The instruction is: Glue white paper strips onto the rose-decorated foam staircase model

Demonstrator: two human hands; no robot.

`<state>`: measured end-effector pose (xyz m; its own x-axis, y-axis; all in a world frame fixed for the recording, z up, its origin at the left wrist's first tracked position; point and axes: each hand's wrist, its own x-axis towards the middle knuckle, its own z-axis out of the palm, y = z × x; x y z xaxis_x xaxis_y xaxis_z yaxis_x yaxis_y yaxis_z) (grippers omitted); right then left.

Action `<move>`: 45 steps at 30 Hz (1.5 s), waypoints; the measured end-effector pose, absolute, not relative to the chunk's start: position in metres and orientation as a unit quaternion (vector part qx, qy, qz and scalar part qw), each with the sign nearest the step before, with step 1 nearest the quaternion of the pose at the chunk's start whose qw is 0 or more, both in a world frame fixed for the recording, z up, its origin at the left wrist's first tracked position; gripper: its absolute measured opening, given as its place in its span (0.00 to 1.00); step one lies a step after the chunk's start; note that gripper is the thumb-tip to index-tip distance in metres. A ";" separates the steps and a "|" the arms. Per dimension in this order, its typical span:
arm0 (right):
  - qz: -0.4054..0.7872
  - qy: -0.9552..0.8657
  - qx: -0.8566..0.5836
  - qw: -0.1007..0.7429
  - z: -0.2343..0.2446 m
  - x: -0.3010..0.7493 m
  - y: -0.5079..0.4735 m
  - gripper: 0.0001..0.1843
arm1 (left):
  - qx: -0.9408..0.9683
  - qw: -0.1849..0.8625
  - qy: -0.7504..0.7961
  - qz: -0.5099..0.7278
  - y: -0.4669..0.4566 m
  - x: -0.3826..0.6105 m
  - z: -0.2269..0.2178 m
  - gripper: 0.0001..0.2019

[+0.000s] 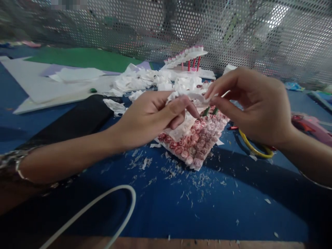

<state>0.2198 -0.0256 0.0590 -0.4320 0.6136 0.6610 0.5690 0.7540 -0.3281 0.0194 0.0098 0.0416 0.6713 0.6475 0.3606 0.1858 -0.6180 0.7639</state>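
Observation:
Between both hands is a strip of thin white paper (193, 97), like tissue. My left hand (163, 114) pinches its left part, with the forefinger bent beneath. On the other side my right hand (249, 100) grips the strip's right end between thumb and fingertips. Directly under the hands lies a board covered in small pink and red rolled-paper rosettes (194, 141), with two green stems (210, 111) standing at its far side. A crumpled piece of white tissue (181, 129) hangs or lies over the rosettes below my left hand.
Crumpled white tissue (137, 77) heaps behind the hands, beside a small model with red posts (190, 62). White sheets (36, 81) and a green sheet (85, 58) lie left, near a black case (70, 117). Scissors with yellow handles (255, 145) sit right. A white cable (129, 197) loops in front.

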 end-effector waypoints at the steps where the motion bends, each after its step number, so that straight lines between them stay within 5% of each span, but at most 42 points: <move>1: 0.044 -0.851 -0.347 0.392 0.058 0.220 -0.025 0.02 | 0.844 0.357 0.246 0.316 0.010 0.019 0.040 0.18; 11: 0.072 -0.886 -0.295 0.352 0.051 0.209 -0.031 0.02 | 0.890 0.345 0.234 0.186 0.008 0.017 0.033 0.20; 17: 0.119 -0.862 -0.329 0.367 0.044 0.204 -0.034 0.11 | 0.868 0.366 0.238 0.236 0.007 0.019 0.034 0.25; 24: -0.097 -0.875 -0.322 0.347 0.047 0.204 -0.037 0.05 | 0.839 0.381 0.247 0.298 0.006 0.020 0.032 0.06; 29: -0.173 -0.875 -0.322 0.318 0.050 0.206 -0.038 0.08 | 0.884 0.260 0.222 0.319 0.002 0.019 0.033 0.06; 35: -0.117 -0.881 -0.337 0.310 0.055 0.206 -0.043 0.07 | 0.933 0.060 0.157 0.319 0.004 0.016 0.043 0.15; 45: -0.095 -0.896 -0.288 0.324 0.057 0.205 -0.051 0.06 | 0.842 0.455 0.132 0.257 0.016 0.015 0.044 0.13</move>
<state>0.2048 -0.0511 0.0574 -0.6244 0.4546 0.6352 0.5776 0.8162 -0.0163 0.0154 0.0162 0.0437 0.8335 0.4557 0.3125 -0.0114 -0.5511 0.8343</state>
